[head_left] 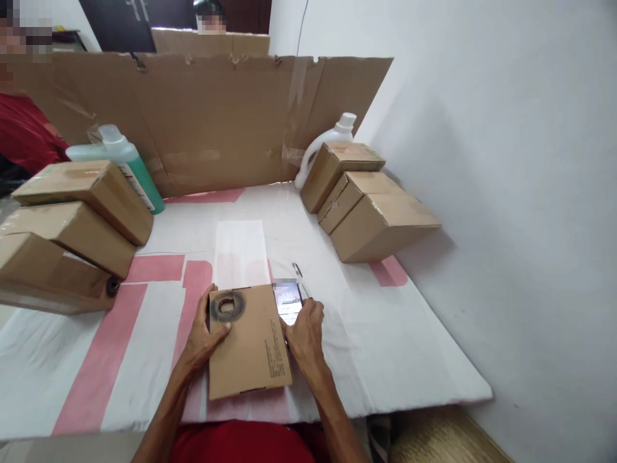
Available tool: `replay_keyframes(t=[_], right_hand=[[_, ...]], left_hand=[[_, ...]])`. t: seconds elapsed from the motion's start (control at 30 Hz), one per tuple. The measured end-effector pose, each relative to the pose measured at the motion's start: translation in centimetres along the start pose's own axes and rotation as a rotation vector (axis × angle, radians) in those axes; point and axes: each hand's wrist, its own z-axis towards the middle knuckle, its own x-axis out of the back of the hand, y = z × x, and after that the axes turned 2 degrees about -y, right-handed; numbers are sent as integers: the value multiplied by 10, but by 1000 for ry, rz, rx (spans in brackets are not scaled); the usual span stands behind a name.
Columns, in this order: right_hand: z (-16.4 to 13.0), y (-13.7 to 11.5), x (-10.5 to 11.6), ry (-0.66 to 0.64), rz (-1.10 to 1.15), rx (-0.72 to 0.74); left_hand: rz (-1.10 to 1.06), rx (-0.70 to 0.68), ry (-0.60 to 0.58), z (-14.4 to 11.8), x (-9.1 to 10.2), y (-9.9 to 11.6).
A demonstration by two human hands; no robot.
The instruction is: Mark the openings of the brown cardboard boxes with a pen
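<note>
A flat brown cardboard box (248,354) is in front of me, with a dark ring around a hole near its upper left corner and small print on the right. My left hand (205,334) grips its left edge, thumb on the top face and fingers mostly hidden behind. My right hand (306,331) is closed around the lower end of a smartphone (288,299) with a lit screen, right beside the box. A pen (299,275) lies along the phone's right side, its lower end close to my right fingers.
Several cardboard boxes stand left (72,222) and right (385,218). Behind them are a green liquid bottle (144,183) and a white jug (313,151). A cardboard partition (216,122) crosses the table's back; a white wall (506,193) borders the right. Other people are beyond.
</note>
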Motion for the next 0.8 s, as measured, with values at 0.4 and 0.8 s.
replay_keyframes(t=[0.4, 0.8], right_hand=[[-3, -1, 3, 3, -45, 51], [-34, -12, 36, -27, 368, 66]], left_hand=[[4, 19, 2, 0, 2, 4], [-123, -16, 163, -13, 14, 8]])
